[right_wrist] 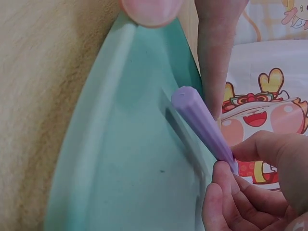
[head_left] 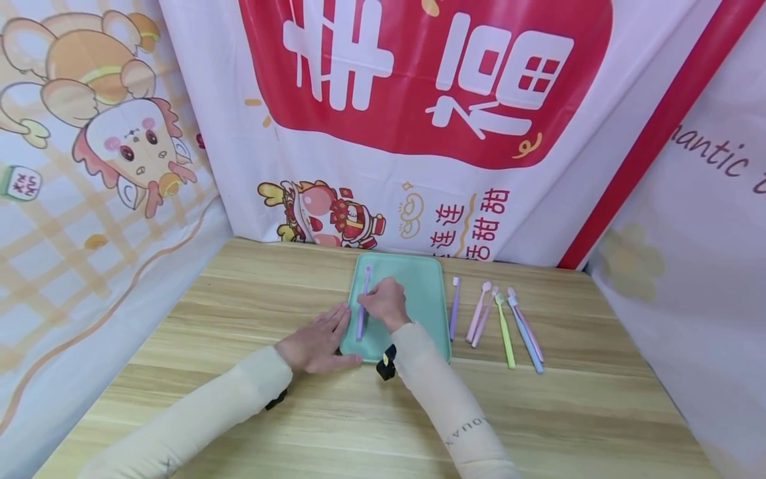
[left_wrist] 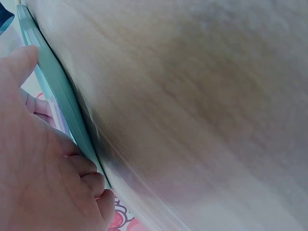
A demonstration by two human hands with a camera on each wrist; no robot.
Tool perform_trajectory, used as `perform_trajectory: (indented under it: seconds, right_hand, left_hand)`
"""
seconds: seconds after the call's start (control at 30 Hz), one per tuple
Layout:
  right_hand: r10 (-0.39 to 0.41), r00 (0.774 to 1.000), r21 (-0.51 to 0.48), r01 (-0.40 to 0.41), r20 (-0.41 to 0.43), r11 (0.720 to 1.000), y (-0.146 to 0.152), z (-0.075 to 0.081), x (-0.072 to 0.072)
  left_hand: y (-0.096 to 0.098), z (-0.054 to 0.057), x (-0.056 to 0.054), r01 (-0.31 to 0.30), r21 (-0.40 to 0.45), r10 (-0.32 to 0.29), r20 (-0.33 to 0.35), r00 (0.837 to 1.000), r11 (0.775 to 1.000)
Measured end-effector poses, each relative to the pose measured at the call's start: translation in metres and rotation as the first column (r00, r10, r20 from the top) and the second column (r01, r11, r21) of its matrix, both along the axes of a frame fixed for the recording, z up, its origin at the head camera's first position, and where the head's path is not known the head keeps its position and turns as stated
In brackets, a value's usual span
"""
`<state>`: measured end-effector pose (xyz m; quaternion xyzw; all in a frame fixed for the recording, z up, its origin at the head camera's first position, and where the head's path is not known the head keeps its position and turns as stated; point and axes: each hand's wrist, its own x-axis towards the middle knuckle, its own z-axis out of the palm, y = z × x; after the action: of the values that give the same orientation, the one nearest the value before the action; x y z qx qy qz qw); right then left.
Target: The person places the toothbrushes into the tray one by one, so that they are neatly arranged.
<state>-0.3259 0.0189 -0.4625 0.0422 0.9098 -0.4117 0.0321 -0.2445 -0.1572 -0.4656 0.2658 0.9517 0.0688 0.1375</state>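
My right hand (head_left: 385, 299) pinches a purple toothbrush (head_left: 360, 324) between thumb and fingers, above the left part of a mint-green tray (head_left: 426, 283). Its head points to the tray's far side. In the right wrist view the handle end of the toothbrush (right_wrist: 199, 118) is raised off the tray floor (right_wrist: 130, 159) and casts a shadow there. My left hand (head_left: 317, 342) rests at the near left corner of the tray, fingers along the left side and thumb along the front edge. The left wrist view has that hand's fingers against the tray's outer rim (left_wrist: 67, 96).
Right of the tray lie another purple toothbrush (head_left: 455, 309), two pink toothbrushes (head_left: 478, 313), a green toothbrush (head_left: 505, 332) and a blue toothbrush (head_left: 528, 339) overlapping a pinkish one. Printed cloth (head_left: 197, 133) hangs around the wooden table (head_left: 251, 293) at the back and sides.
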Motion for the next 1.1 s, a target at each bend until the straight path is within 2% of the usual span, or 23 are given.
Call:
perform_trajectory:
  seconds: [0.67,0.97,1.1]
  right_hand:
    - [0.012,0.998,0.043,-0.009,-0.065,0.999,-0.004,-0.012,-0.002]
    - [0.011,0.999,0.041,-0.01,-0.042,0.999,-0.003,-0.01,-0.004]
    - [0.02,0.999,0.05,-0.018,-0.036,0.999,-0.003,-0.033,-0.023]
  left_hand:
    - [-0.001,-0.003,-0.001,-0.004,-0.018,0.004,-0.001,1.0,1.0]
    - [0.001,-0.002,-0.001,-0.003,-0.016,0.002,-0.008,1.0,1.0]
    - [0.002,-0.002,-0.001,-0.003,-0.018,0.003,-0.006,1.0,1.0]
